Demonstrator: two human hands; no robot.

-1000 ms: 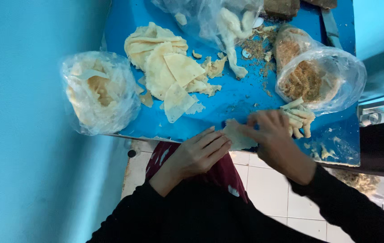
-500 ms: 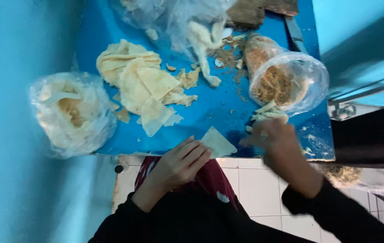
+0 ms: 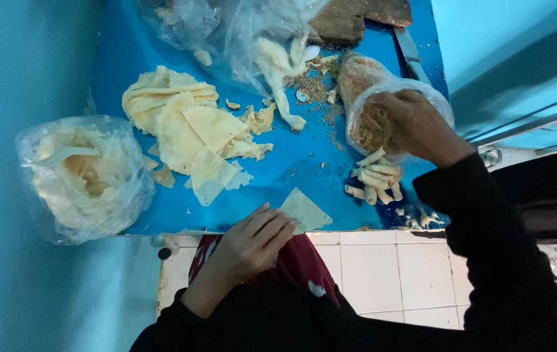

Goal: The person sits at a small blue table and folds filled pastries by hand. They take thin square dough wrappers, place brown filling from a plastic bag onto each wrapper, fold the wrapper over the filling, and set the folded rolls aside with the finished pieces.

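One wrapper, one bag of filling

My left hand [image 3: 252,238] rests flat, fingers loose, on one triangular wrapper [image 3: 304,210] on the blue surface [image 3: 304,160]; my right hand [image 3: 419,124] reaches into one filling bag [image 3: 370,98], fingers hidden, above about seven rolls [image 3: 375,182].

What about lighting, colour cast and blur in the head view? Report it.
Head view: a strong blue cast; soft light with faint shadows; glare on the clear plastic bag of brown filling; the right hand is slightly soft, while the triangular pale pastry sheet under the left hand is sharp.
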